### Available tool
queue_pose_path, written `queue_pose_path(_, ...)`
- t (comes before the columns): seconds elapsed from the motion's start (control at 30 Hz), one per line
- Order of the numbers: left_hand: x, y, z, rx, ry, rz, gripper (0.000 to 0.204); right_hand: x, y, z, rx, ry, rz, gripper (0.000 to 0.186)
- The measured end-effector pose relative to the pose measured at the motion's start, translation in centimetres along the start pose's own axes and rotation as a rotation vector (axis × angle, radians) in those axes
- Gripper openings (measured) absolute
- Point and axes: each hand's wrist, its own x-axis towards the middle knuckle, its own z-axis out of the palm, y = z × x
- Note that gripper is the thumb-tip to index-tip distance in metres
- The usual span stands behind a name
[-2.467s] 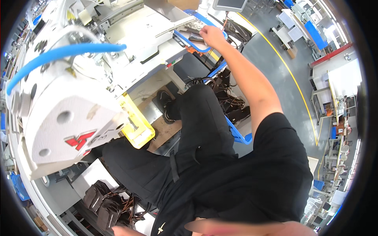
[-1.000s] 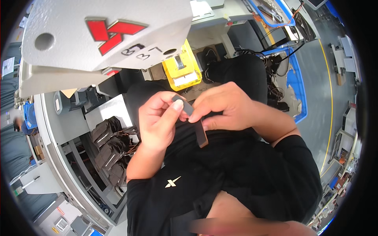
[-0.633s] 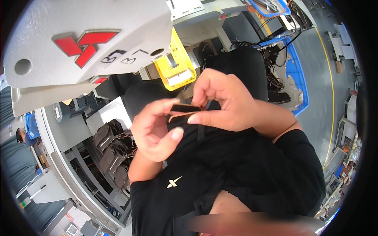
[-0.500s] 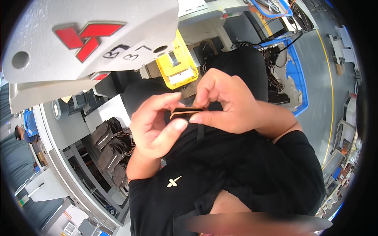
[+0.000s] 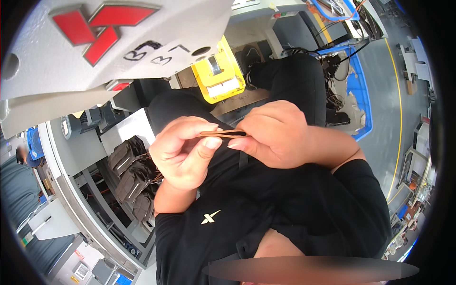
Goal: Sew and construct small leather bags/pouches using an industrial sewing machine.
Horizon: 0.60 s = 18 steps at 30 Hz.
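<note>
A small dark strip with tan edges (image 5: 221,133), folded into a narrow flattened loop, is held level over my lap between both hands. My left hand (image 5: 185,152) pinches its left end with thumb and fingers. My right hand (image 5: 273,135) grips the right end, its thumb below and fingers curled behind. Above them, at the upper left, a large white machine head (image 5: 95,76) with a red emblem fills the view. A yellow plastic holder (image 5: 206,78) hangs under it, just beyond my hands.
A blue tray of cables (image 5: 354,90) stands right of my legs, another blue tray (image 5: 351,14) above it. Black bundles (image 5: 128,175) lie on the left by a grey metal frame (image 5: 95,199). Another person (image 5: 21,154) is at the far left. A grey floor (image 5: 389,104) runs along the right.
My hands came from the tray area and out of view to meet over my lap. The strip was upright, then turned level and folded. My right fingers have lowered and both hands now press it.
</note>
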Motion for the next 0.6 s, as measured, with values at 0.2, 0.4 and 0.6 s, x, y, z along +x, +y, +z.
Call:
queue_pose_path(0.2,0.11,-0.14,0.05,-0.102,-0.022,0.022,0.021,-0.1,-0.39,0.23,-0.049,0.056,-0.092,0.025)
queue_pose_path(0.4,0.15,-0.05,0.24,-0.153,-0.034,0.027,0.02,-0.3,-0.52,0.28,-0.027,0.083,-0.114,0.025)
queue_pose_path(0.6,0.19,0.18,0.22,-0.166,-0.026,0.022,0.019,-0.22,-0.29,0.19,0.039,0.074,-0.126,0.026)
